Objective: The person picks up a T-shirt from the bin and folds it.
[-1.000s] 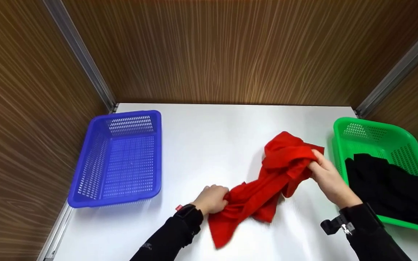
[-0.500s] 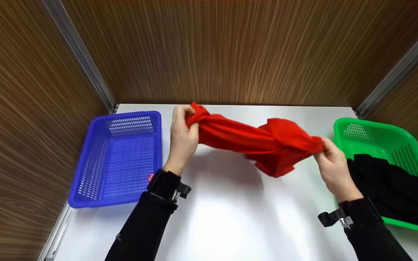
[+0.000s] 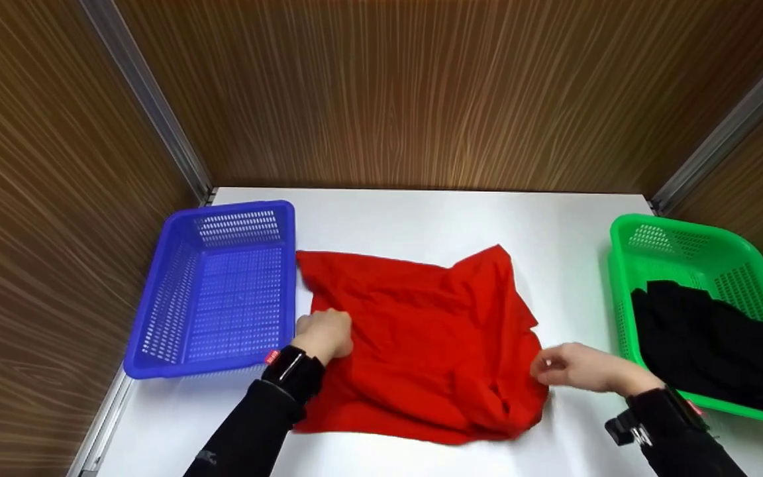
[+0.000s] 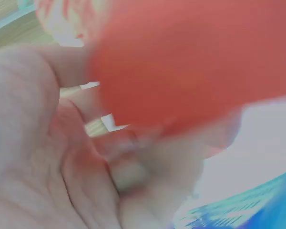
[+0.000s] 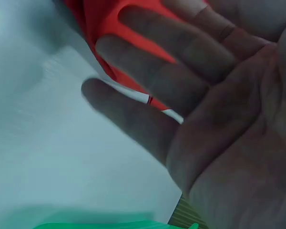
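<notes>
A red cloth (image 3: 421, 331) lies spread and wrinkled on the white table, its right side bunched into folds. My left hand (image 3: 325, 334) is over its left edge, fingers curled. In the blurred left wrist view, red cloth (image 4: 195, 62) lies against the curled fingers and hides part of them; the left hand (image 4: 86, 143) appears to grip it. At the cloth's right edge is my right hand (image 3: 573, 368), its fingers loosely bent. The right wrist view shows that hand (image 5: 200, 95) with fingers extended and apart, holding nothing, beside red fabric (image 5: 105, 24).
A blue plastic basket (image 3: 289, 285) with nothing in it stands close to the cloth's left side. At the right is a green basket (image 3: 626, 318) with black fabric (image 3: 712, 344) in it. Wood-grain panels (image 3: 421, 93) enclose the table (image 3: 448, 218) at the back and sides.
The red cloth went from a stretched bundle between both hands, lifted leftward, to lying spread on the table. My left hand came down; my right hand let go of the cloth.
</notes>
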